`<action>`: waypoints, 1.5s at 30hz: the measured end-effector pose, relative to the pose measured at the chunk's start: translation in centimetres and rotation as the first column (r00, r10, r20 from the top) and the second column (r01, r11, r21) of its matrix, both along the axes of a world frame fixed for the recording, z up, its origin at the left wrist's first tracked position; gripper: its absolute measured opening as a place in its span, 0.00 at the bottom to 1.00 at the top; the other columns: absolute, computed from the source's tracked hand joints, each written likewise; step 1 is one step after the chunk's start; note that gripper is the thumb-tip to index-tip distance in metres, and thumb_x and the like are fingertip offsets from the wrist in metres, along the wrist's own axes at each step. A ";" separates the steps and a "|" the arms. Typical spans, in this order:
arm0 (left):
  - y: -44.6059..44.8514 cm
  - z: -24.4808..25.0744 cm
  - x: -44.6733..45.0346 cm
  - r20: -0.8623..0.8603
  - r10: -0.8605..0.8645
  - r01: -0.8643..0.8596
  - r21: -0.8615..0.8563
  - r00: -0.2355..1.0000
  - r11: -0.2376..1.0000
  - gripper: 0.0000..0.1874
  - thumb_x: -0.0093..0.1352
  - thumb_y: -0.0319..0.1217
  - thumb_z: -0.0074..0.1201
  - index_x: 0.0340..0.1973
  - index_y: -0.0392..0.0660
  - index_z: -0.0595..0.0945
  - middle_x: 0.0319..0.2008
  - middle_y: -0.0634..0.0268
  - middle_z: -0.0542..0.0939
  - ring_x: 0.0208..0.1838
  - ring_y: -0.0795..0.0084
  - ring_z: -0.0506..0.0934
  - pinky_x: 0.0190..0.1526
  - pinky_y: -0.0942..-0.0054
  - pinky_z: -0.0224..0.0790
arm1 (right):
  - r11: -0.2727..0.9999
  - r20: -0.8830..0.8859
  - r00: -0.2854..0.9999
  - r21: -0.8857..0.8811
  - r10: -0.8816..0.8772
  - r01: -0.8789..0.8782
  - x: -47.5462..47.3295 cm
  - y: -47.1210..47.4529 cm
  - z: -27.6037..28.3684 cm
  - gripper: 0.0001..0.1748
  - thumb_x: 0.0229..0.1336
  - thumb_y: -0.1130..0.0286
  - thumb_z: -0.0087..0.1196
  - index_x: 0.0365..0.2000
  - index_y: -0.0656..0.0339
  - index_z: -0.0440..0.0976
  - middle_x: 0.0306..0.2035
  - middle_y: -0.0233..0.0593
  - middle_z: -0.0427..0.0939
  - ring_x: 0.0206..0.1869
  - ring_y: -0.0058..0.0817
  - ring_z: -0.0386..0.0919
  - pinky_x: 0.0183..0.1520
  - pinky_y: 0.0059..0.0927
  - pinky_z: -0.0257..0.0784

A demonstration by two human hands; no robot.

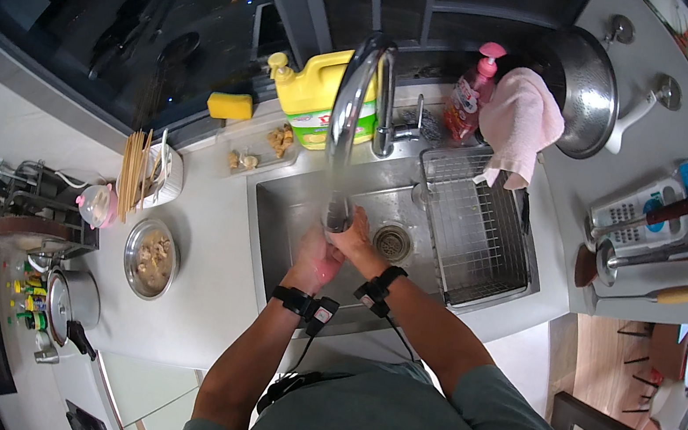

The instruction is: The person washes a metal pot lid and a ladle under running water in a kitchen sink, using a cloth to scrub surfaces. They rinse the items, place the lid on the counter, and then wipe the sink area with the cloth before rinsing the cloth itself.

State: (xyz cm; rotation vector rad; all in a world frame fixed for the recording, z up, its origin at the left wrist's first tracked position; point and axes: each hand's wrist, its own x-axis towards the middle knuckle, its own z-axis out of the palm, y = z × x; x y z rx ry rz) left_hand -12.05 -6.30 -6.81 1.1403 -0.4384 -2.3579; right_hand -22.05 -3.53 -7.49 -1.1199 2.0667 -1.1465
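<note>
Both my hands are together over a stainless steel sink (282, 206), below the end of a chrome gooseneck faucet (348, 109). My left hand (317, 258) is under the spout, palm partly up, wet and shiny. My right hand (355, 238) touches it from the right, its fingers beside the spout's end. The spout hides part of both hands, so whether they hold anything small cannot be told. The drain strainer (392, 243) lies just right of my right hand. A wire basket (475, 228) sits in the sink's right part. Each wrist wears a black strap with a small device.
Left on the counter stand a steel bowl of food pieces in liquid (152, 260), a pot (74, 301) and a chopstick holder (163, 178). Behind the sink are a yellow jug (316, 87), a sponge (230, 106), a pink pump bottle (470, 97), a towel (521, 121) and a colander (592, 95).
</note>
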 end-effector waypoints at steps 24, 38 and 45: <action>0.1 2.5 0.9 0.514 0.404 0.375 -0.847 0.757 0.377 0.15 0.73 0.36 0.61 0.43 0.34 0.80 0.33 0.51 0.79 0.38 0.57 0.79 0.41 0.59 0.72 | 0.993 0.024 0.993 -0.024 0.113 -0.113 -5.5 4.9 0.9 0.12 0.68 0.70 0.56 0.48 0.64 0.79 0.34 0.45 0.84 0.34 0.31 0.81 0.40 0.35 0.74; 2.1 2.0 0.1 0.432 -0.076 0.420 -0.796 0.898 0.435 0.28 0.65 0.27 0.57 0.63 0.39 0.75 0.53 0.50 0.80 0.59 0.53 0.77 0.58 0.60 0.72 | 0.997 0.911 0.411 -0.011 -0.022 0.079 -2.6 3.5 -2.3 0.29 0.69 0.46 0.60 0.58 0.55 0.72 0.54 0.35 0.78 0.55 0.31 0.78 0.57 0.41 0.74; 1.7 0.3 3.7 0.474 0.015 0.393 -0.746 0.880 0.537 0.36 0.63 0.27 0.60 0.69 0.38 0.74 0.57 0.56 0.77 0.59 0.61 0.76 0.64 0.67 0.66 | 0.995 0.871 0.489 0.084 -0.048 -0.051 -1.3 1.8 -1.6 0.28 0.65 0.45 0.64 0.51 0.58 0.77 0.47 0.31 0.79 0.50 0.26 0.77 0.52 0.35 0.73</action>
